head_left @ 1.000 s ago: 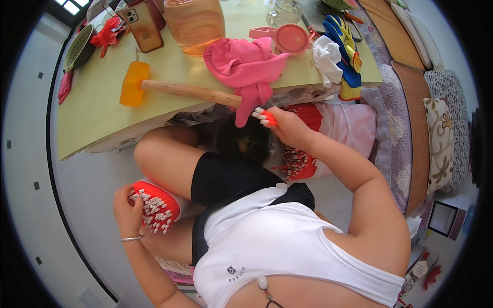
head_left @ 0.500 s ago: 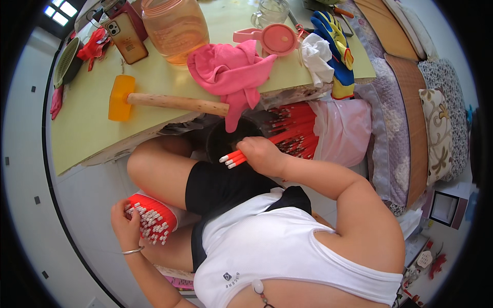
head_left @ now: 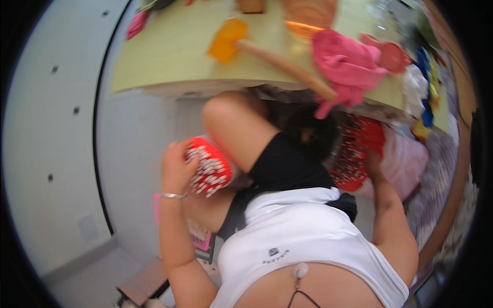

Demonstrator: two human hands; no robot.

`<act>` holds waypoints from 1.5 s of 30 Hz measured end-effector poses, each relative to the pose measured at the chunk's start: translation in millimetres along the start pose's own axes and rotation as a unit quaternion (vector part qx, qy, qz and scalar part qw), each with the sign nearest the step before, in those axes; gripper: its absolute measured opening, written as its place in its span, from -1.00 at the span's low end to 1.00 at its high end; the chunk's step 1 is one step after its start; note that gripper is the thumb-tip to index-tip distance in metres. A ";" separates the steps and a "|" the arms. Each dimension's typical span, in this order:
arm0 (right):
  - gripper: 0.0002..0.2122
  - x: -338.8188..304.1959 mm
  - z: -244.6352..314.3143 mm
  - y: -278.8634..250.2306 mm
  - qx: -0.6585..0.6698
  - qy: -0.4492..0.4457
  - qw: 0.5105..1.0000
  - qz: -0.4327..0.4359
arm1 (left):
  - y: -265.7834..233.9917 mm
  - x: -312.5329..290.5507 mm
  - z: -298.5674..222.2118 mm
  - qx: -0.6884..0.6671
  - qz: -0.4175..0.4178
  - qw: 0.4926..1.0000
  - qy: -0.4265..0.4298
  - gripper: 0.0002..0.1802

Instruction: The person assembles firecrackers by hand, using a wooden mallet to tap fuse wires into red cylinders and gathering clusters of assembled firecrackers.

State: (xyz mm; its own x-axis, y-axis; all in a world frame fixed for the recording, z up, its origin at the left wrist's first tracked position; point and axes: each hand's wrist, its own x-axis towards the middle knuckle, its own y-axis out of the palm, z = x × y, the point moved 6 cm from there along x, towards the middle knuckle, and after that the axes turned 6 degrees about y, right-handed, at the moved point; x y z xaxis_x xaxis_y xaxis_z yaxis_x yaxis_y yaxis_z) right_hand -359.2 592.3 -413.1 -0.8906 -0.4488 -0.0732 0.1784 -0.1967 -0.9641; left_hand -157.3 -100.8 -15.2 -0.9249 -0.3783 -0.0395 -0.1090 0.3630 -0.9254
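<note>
- Bundle of red sticks (head_left: 211, 165) sits between the thighs; best kept steady.
- Left hand (head_left: 177, 167) is clasped on its edge; light pressure should suffice.
- Right hand (head_left: 374, 163), blurred at the stick pile (head_left: 353, 150): cannot tell its grip; gentle handling should avoid snags.

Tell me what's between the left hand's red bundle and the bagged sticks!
Between the red bundle and bagged sticks, the head view shows a bent leg, black shorts, a dark container.

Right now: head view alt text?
A person's left hand rests on a bundle of red, white-tipped sticks between the legs; blurred right hand is at more such sticks. An orange-headed, wooden-handled mallet lies on a yellowish table.
</note>
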 end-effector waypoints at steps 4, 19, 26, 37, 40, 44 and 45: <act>-0.75 5.9 -51.0 -28.0 -0.119 0.087 0.985 0.090 | -6.5 -11.9 2.1 0.014 -0.031 0.999 0.005 -0.61; -0.86 141.3 481.9 -278.9 0.347 -0.210 0.891 0.205 | -27.2 -17.3 -9.1 -0.071 -0.115 0.991 0.017 -0.74; -0.81 161.3 645.2 -245.5 0.435 -0.339 0.800 0.238 | -41.6 -18.0 -6.8 -0.086 -0.096 0.991 0.021 -0.73; -0.74 175.4 705.6 -205.1 0.433 -0.368 0.721 0.398 | -33.5 -41.4 11.7 -0.335 -0.162 0.925 -0.075 -0.43; -0.73 173.5 701.9 -207.9 0.420 -0.365 0.742 0.372 | -28.1 -50.6 -0.7 -0.287 -0.199 0.936 -0.051 -0.38; -0.76 170.9 698.9 -218.3 0.423 -0.390 0.753 0.319 | -19.0 -55.6 -9.2 -0.194 -0.258 0.944 -0.060 -0.41; -0.77 171.7 697.4 -219.8 0.424 -0.388 0.760 0.304 | -16.8 -55.6 -6.6 -0.185 -0.262 0.944 -0.075 -0.42</act>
State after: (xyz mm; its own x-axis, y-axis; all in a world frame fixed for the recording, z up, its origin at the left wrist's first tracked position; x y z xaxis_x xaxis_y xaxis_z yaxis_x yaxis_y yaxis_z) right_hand -259.6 -49.4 -35.7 -0.0804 -0.9955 0.0509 0.9567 -0.0914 -0.2765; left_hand -106.4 -80.2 5.1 -0.6506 -0.6940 0.3084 -0.6820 0.3552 -0.6393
